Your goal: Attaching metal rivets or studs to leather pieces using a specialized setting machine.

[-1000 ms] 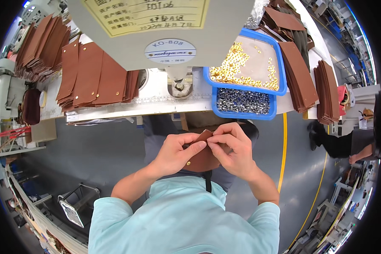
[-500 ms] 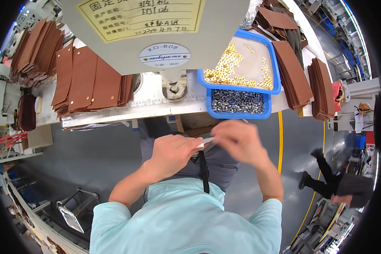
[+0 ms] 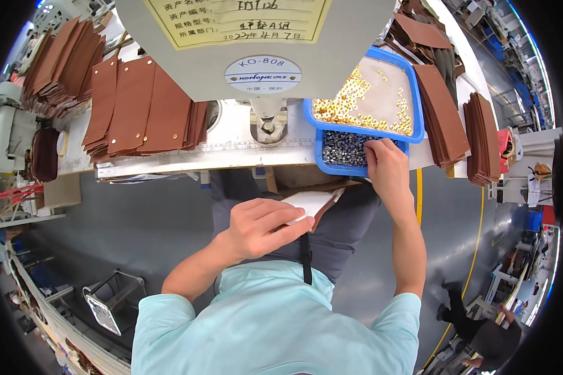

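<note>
Picking small dark metal studs (image 3: 344, 149) from blue plastic tray (image 3: 419, 119), right hand (image 3: 386, 167) fingertips pinching; left hand (image 3: 259, 226) clamped on brown leather piece (image 3: 313, 203); next: seating stud precisely.

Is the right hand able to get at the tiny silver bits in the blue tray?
Probably yes. The right hand already rests its fingertips in the blue tray compartment of small silver pieces, with nothing covering them. The left hand holds a brown leather piece lower down.

Machine head (image 3: 256, 44) overhangs bench; blue tray (image 3: 413, 94) flanked by leather stacks (image 3: 444, 119).
</note>
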The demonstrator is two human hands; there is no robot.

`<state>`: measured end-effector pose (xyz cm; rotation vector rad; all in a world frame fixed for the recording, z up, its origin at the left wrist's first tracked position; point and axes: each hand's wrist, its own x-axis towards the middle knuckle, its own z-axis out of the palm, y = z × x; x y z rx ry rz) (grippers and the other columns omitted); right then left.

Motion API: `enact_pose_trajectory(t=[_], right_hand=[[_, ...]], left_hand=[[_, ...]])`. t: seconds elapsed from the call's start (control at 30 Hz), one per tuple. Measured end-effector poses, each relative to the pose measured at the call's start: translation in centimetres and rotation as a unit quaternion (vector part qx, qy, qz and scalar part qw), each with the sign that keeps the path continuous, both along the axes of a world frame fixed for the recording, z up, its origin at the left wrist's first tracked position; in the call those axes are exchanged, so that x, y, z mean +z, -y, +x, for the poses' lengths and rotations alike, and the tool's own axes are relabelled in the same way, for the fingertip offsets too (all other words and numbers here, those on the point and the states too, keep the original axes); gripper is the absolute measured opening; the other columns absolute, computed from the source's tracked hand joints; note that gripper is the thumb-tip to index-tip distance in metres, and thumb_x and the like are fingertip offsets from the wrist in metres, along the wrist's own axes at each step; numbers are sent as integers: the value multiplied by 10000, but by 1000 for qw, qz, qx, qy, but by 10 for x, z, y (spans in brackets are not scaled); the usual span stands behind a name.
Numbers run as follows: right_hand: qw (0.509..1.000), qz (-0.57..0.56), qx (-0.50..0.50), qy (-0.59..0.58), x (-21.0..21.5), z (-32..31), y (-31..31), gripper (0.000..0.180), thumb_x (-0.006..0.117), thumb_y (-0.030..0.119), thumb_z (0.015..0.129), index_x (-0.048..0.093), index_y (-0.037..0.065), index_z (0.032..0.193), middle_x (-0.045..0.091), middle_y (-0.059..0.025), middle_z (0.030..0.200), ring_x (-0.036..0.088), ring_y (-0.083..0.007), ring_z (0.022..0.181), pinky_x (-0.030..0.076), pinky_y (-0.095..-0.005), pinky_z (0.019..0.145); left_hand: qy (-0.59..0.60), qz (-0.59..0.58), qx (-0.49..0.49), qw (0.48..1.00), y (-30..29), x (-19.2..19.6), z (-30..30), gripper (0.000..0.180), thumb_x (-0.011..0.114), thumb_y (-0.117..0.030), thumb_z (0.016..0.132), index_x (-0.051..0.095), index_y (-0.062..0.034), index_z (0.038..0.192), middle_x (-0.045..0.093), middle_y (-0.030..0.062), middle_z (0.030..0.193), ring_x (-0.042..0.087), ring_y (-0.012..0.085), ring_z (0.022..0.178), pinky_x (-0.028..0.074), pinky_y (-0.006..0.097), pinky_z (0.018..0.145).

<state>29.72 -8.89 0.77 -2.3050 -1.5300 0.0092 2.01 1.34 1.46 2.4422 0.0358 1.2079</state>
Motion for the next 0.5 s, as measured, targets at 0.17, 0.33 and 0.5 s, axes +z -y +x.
enact_pose_trajectory(t=[0.17,0.33,0.5], right_hand=[[950,64,21,-306,42,-38,17,81,693,39,931,737,1,988,719,-109,905,696,-201,796,550,-316,723],[815,9,145,-561,52,-77,35,117,713,-19,926,747,-29,1038,733,-92,1018,726,-144,856,565,-260,730],[723,-18,112,-681,42,-80,35,110,697,-12,943,756,-37,1033,758,-106,963,759,-167,840,584,-254,706]], left_hand=[[5,-1,1,1000,3,-8,-3,227,807,-68,709,745,-74,927,750,25,867,723,173,749,578,275,615],[1,7,-21,1000,7,-3,0,237,761,-102,693,739,-89,929,708,12,870,693,149,705,517,257,533],[18,-33,-34,999,9,-4,2,223,766,-77,685,736,-98,905,702,3,839,673,144,659,492,264,501]])
